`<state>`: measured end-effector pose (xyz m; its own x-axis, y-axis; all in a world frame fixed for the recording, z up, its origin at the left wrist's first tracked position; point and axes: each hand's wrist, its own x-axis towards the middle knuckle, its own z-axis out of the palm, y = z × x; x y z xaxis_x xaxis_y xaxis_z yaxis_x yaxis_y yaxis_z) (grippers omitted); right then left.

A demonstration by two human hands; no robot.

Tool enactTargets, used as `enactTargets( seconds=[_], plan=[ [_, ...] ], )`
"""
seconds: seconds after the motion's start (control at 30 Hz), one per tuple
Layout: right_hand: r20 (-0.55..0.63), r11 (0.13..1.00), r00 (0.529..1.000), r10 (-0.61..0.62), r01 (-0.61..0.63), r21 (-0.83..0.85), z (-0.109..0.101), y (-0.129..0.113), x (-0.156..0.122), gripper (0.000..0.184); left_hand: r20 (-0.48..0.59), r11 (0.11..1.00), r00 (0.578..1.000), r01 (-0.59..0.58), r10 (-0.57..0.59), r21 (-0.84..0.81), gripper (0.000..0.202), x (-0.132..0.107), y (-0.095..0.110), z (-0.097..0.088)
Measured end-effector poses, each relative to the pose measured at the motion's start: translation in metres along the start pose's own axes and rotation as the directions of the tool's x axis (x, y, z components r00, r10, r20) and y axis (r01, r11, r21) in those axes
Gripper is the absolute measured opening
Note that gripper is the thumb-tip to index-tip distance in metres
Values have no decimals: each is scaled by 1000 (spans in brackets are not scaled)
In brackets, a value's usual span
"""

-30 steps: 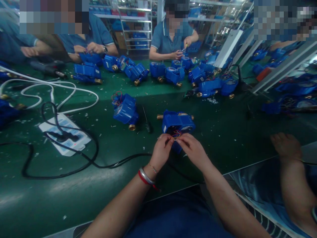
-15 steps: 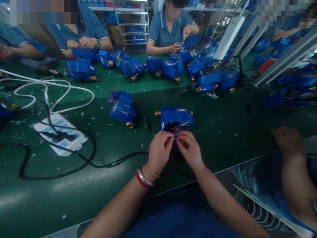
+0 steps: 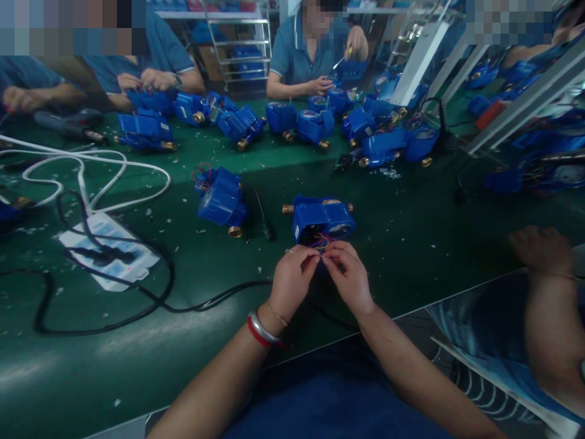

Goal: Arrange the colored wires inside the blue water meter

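1. On my feed, the dark green, smooth surface (image 3: 425, 244) spans most of the view, its near edge slanting up to the right.
2. Back from that near edge, on the left, lies a white, rectangular power strip (image 3: 104, 225).
3. The blue plastic meter with brass pipe ends (image 3: 322, 216) sits just behind my hands, mid-surface, its near side open.
4. My left hand (image 3: 292, 275) and right hand (image 3: 351, 275) meet in front of it, fingers pinched narrow, tips nearly touching, on the wires.
5. A black-handled, thin-shafted screwdriver (image 3: 266, 229) lies left of the meter.
6. Thin red, yellow and purple wires (image 3: 323, 239) run from the opening to my fingers; which strand each holds is too small to tell. I'd pinch lightly near the ends and leave slack, so nothing tugs inside.
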<state>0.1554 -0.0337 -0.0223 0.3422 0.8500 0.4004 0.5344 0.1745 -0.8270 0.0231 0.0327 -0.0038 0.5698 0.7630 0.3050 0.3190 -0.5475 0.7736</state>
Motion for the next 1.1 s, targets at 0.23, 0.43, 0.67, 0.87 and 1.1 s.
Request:
enactTargets(
  seconds=[0.23, 0.43, 0.67, 0.87, 1.1],
  plan=[
    [7, 999, 999, -33, 33, -14, 2, 0, -2, 11, 30, 998, 999, -24, 22, 62, 13, 1, -1, -2],
    [-4, 995, 997, -74, 73, -61, 4, 0, -1, 13, 37, 996, 999, -21, 18, 84, 13, 1, -2, -4],
    [12, 995, 998, -65, 66, -80, 6, -3, -2, 12, 23, 990, 1000, -10, 6, 144, 11, 2, -7, -1],
    [15, 996, 998, -61, 62, -68, 6, -3, -2, 12, -25, 987, 999, 42, -39, 156, 12, 0, -8, 2],
    [22, 994, 997, -69, 71, -80, 6, -3, -2, 11, -38, 978, 998, 65, -59, 200, 14, -1, -6, 3]
  ],
)
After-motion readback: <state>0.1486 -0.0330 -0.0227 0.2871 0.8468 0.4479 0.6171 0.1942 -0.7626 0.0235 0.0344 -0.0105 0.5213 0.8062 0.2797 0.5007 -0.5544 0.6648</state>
